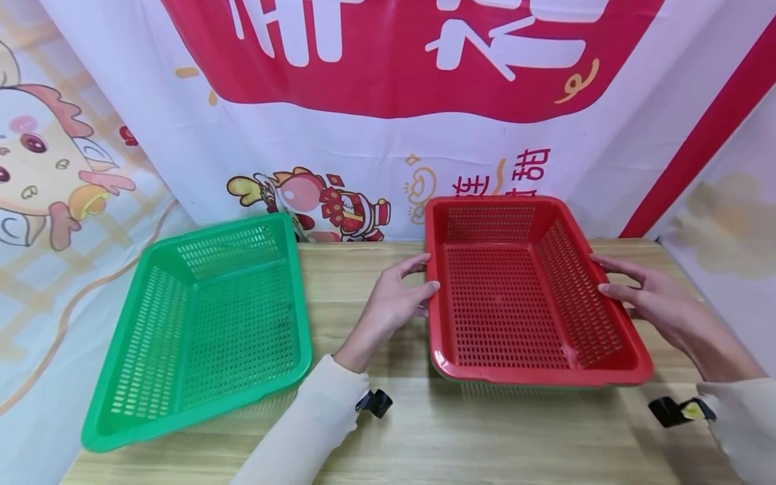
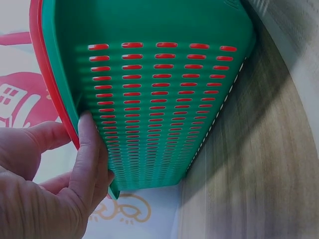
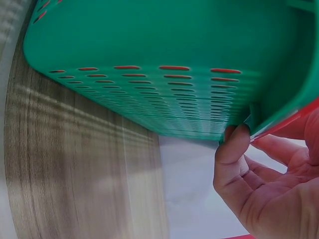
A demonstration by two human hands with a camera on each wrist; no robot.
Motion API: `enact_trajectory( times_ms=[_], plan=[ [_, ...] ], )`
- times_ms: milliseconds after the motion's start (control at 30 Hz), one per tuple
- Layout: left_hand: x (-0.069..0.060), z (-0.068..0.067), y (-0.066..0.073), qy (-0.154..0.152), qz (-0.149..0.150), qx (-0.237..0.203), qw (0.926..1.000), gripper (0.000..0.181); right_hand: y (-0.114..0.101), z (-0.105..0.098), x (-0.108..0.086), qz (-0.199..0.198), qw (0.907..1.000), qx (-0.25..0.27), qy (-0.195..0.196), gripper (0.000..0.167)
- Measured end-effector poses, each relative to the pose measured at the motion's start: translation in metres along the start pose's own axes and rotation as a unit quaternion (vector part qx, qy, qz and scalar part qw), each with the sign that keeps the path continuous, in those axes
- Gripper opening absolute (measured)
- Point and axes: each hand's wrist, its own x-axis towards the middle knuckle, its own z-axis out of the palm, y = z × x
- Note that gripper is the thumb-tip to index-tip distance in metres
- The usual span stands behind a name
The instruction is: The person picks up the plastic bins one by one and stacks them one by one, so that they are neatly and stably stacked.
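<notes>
A red slotted plastic basket [image 1: 503, 303] sits nested inside a green basket [image 2: 159, 30], whose outer wall shows in both wrist views. My left hand [image 1: 394, 296] grips the left rims of the pair, thumb on top and fingers curled underneath. On the opposite side my right hand [image 1: 661, 303] holds the right rims the same way. In the right wrist view, bent fingers [image 3: 234, 154] sit below the rim of the green wall [image 3: 149, 40]. To the left stands another green basket [image 1: 236, 323], with nothing in it and untouched by either hand.
The wooden table [image 1: 412, 438] runs under the baskets. Behind it hangs a white and red printed cloth [image 1: 364, 148]. Patterned cloth [image 1: 79, 269] borders the left side, and pale cloth [image 1: 727, 222] the right. Small black cameras are strapped at both wrists.
</notes>
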Motion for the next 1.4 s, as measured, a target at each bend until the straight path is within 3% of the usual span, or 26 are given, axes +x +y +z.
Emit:
enact_trajectory(
  times_ms=[600,1100,1400],
  plan=[
    [-0.0025,-0.0002,0.0015,0.007,0.004,0.002,1.0000,0.055,-0.0010,-0.0027,0.0022,-0.021,0.9998,0.004,-0.004,0.070],
    [-0.0040,0.0025,-0.0021,0.007,0.026,0.000,0.9996,0.056,-0.0019,-0.0004,-0.0012,0.008,0.9971,-0.073,0.018,0.077],
    [-0.0041,0.0041,-0.0007,0.010,0.021,-0.004,0.9997,0.056,-0.0023,-0.0009,-0.0019,-0.003,0.9967,-0.077,0.024,0.075]
  ],
)
